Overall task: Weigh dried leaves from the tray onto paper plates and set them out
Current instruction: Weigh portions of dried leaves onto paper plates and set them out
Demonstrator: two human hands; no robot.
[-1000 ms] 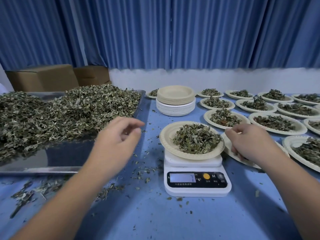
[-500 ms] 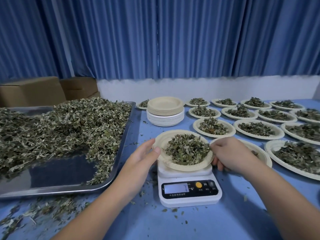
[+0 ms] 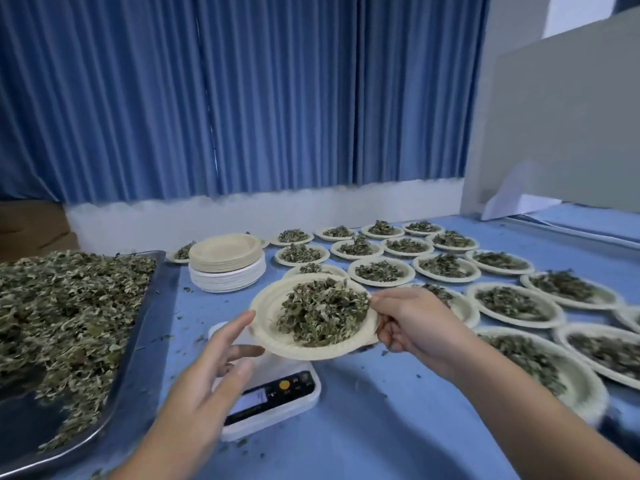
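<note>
We see the right hand [image 3: 412, 323] pinching the right rim of a paper plate [image 3: 273, 306], thumb on top and fingers curled beneath. The plate hangs in the air just above the far side of the scale [image 3: 277, 400], tilted a little toward us. A heap of dried leaves [image 3: 322, 313] lies on it, gathered toward the side the hand holds.

The left hand [image 3: 214, 362] is over the near left part of the scale, fingers straight and spread, holding nothing. Its forefinger tip reaches the plate's left rim, though we cannot tell whether it touches. This hand hides part of the scale's top and display; the orange button shows beside it.

Left of the scale stands the metal tray [image 3: 138, 358], piled with loose leaves [image 3: 62, 306]. Beyond the scale and slightly left sits a stack of empty plates [image 3: 227, 261], tan ones above white ones. To the right of the scale and beyond it, many filled plates [image 3: 381, 271] are set out in rows on the blue table [image 3: 381, 427], each with its own small heap. Crumbs of leaf lie scattered on the table around the scale. Far behind the scale hangs a blue curtain [image 3: 242, 98].
</note>
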